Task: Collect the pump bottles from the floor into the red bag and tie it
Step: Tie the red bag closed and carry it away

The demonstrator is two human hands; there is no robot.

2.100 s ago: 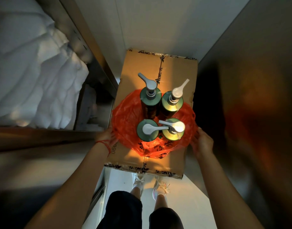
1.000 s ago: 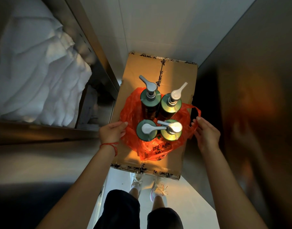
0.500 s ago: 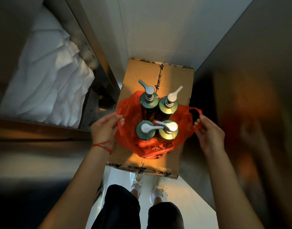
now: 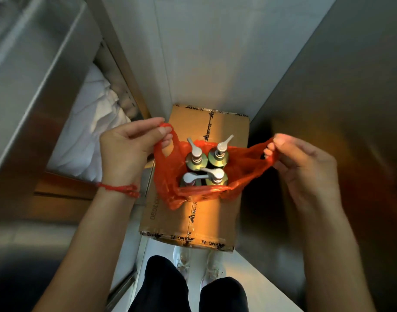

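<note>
Red thin plastic bag (image 4: 170,176), head view: set on a taped brown cardboard box (image 4: 215,212), four dark green pump bottles (image 4: 204,170) upright inside. Handles are pulled apart sideways, one pinched in the left hand (image 4: 127,149), the other in the right hand (image 4: 303,163); both equally near, mouth open between.

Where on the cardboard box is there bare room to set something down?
The cardboard box is bare on its near strip below the red bag and its far strip by the wall. The middle is crowded with pump bottles.
</note>
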